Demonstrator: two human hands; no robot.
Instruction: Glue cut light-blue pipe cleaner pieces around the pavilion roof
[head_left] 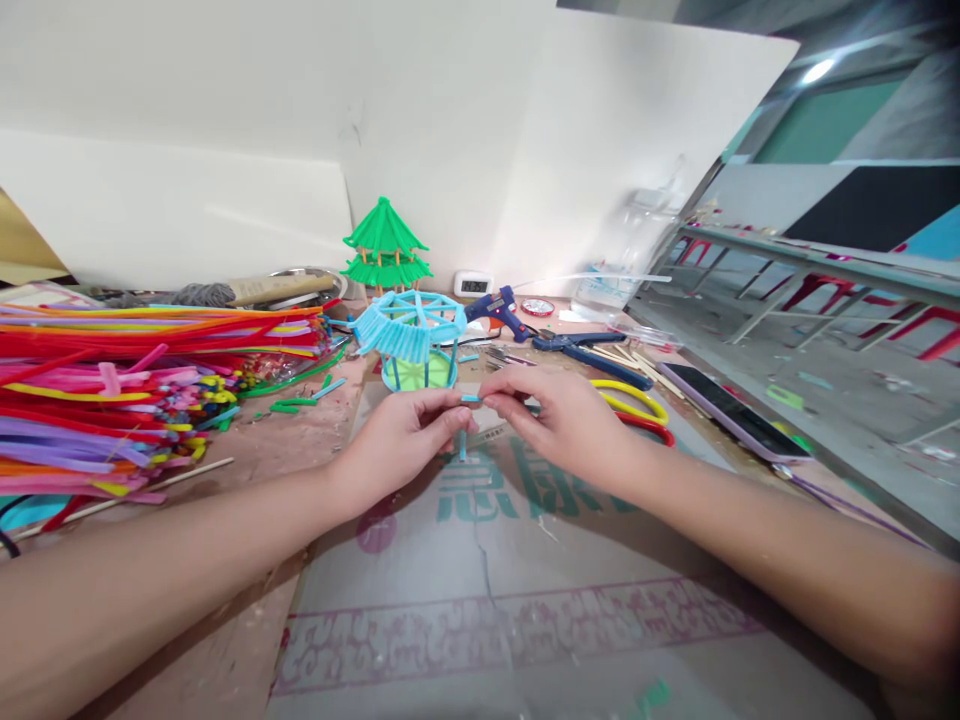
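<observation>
Between my two hands, over the cardboard, is a short light-blue pipe cleaner piece (470,398). The fingertips of my left hand (409,435) are pinched on its left end. My right hand (562,415) pinches the other end with thumb and forefinger. A second blue piece (463,444) points down just below my left fingertips; whether it is held or lies on the cardboard I cannot tell. Right behind my hands stands a small blue pavilion model (416,335) with a pale green base and a partly covered roof. Behind that is a green two-tiered pagoda roof (385,245).
A big heap of coloured pipe cleaners (150,400) fills the left. Behind my right hand lie a blue glue gun (497,310), blue-handled pliers (592,352), and scissors with yellow and red handles (637,400). A phone (731,410) lies at the right edge. Printed cardboard (450,640) covers the work surface.
</observation>
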